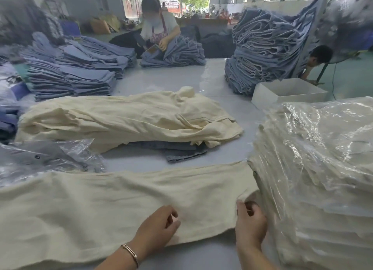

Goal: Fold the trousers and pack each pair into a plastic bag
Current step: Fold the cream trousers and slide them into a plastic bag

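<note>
**Cream trousers laid flat, ready for a fold**

1 pair of cream trousers (113, 199) lies stretched across the near edge of the table (181, 76), running left to right in front of the person. That flat, lengthwise lie looks deliberate: it lets the cloth be smoothed and doubled over without bunching.

The left hand (159, 225) rests on the cloth near the middle, fingers curled and drawn together, seemingly pinching a small tuck of fabric, probably to pin the pair in place. The right hand (250, 221) is at the trousers' right end, fingers curled round the cloth's edge where it meets the bagged stack (314, 158); the fingertips are partly hidden under the fabric, so how deep the grip goes cannot be told. Holding that end suits lifting it over toward the left for the first fold.

The bagged stack sits just beside the right hand, touching the trousers' end, so finished packs can be set down with little reach. A loose cream pile (125, 118) waits further back on the table, within reach as the next supply. Empty bags (50, 158) lie at the left, near the left arm, handy for the packing step, which has not begun for this pair.
</note>
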### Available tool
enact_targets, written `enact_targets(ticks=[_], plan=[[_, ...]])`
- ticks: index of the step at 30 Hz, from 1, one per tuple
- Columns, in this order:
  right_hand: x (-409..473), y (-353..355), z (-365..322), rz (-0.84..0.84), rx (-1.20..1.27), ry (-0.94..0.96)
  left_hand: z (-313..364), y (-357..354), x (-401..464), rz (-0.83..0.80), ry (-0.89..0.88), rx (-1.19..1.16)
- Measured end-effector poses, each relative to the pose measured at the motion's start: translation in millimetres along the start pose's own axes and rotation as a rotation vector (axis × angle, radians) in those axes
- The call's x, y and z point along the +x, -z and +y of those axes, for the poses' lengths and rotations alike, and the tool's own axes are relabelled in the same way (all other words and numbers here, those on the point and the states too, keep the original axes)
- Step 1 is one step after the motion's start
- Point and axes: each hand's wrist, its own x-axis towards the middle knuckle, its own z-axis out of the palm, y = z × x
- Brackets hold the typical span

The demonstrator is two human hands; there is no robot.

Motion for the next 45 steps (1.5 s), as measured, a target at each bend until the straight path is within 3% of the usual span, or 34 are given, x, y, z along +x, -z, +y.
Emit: enact_targets(ticks=[6, 11, 14, 16, 18, 20, 22, 26, 28, 34, 37, 41, 45], plan=[[-49.3, -64.9, -75.7, -0.222, 0.071, 0.356, -2.8, 58.3, -20.5, 0.027, 0.277, -0.738], [-155.1, -137.9, -123.3, -0.484, 0.221, 0.620, -69.0, 138.6, -43.6, 0.070, 0.257, -1.422], [-224.3, -175.4, -114.6, -0.730, 0.100, 0.851, -136.6, 186.0, -57.7, -0.006, 0.214, -1.668], [-257.0, -195.6, -91.7, -0.928, -0.131, 1.036, -175.9, 205.2, -66.4, -0.087, 0.247, -1.773], [-274.5, -209.9, -64.3, -1.087, -0.380, 1.129, -204.9, 207.0, -74.2, -0.115, 0.391, -1.679], [-277.7, -218.1, -43.3, -1.085, -0.515, 1.065, -226.2, 196.5, -80.6, -0.051, 0.500, -1.350], [-273.1, -223.0, -36.4, -0.975, -0.498, 0.945, -238.7, 188.4, -83.4, 0.051, 0.489, -1.096], [-255.5, -227.0, -42.0, -0.600, -0.430, 0.824, -241.3, 202.3, -80.2, 0.107, 0.377, -1.077], [-254.3, -232.7, -44.9, -0.509, -0.448, 0.849, -251.4, 207.1, -84.1, 0.116, 0.378, -1.092], [-266.6, -261.5, -14.2, -0.840, -1.097, 0.910, -290.5, 197.0, -112.3, 0.053, 0.439, -0.631], [-274.5, -274.9, -12.6, -0.838, -1.126, 0.883, -307.2, 202.2, -119.8, 0.110, 0.492, -0.467], [-298.3, -301.5, -20.6, -0.959, -1.060, 1.032, -322.2, 218.5, -133.4, 0.219, 0.536, -0.328], [-311.3, -319.4, -19.0, -0.990, -1.125, 1.037, -340.3, 241.7, -156.3, 0.484, 0.563, 0.048]])
